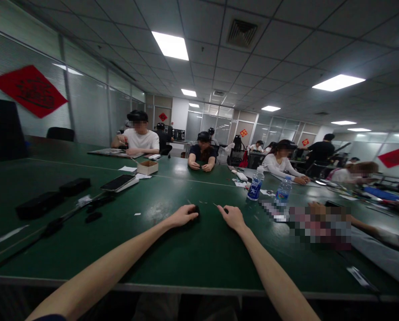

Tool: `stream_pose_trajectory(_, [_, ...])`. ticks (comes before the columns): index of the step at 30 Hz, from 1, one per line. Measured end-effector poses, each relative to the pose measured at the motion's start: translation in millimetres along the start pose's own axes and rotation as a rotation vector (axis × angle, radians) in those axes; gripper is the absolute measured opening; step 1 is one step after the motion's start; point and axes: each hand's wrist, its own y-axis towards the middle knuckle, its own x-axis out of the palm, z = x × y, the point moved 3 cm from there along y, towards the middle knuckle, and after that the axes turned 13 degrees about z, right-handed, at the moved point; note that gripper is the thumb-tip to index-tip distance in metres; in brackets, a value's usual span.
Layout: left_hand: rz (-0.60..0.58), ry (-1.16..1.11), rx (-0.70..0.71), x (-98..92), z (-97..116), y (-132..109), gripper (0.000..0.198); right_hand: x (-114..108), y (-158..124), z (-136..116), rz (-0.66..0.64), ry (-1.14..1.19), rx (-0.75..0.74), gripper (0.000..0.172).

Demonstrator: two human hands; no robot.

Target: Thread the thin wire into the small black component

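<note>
Touching a small black thing [196, 210] on the green table [202, 258], your left hand [182, 216] curls narrow; your right hand [231, 217] curls close by, but whether it holds anything is too hard to tell.

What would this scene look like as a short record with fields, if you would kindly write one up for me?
Setting: office room with a long green table
Left hand: fingers over a small black object; a firm hold cannot be confirmed
Right hand: nearest a thin pale sliver on the table
Nearby: smartphone, cardboard box, blue-labelled water bottle, second water bottle
Others: seated co-workers around the table
</note>
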Motion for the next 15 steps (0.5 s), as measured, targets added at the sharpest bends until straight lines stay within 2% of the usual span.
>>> stream_pose_trajectory(4, [0.029,-0.033,-0.045,2.1,-6,4,0.038,1,-5,-20,-0.087,-0.087,-0.145,0.065])
stream_pose_trajectory(8, [0.032,-0.034,-0.033,2.7,-8,5,0.036,6,-8,-36,-0.141,-0.127,-0.248,0.065])
stream_pose_trajectory(15, [0.023,-0.015,0.007,1.8,-7,4,0.033,8,-10,-36,-0.133,-0.136,-0.298,0.068])
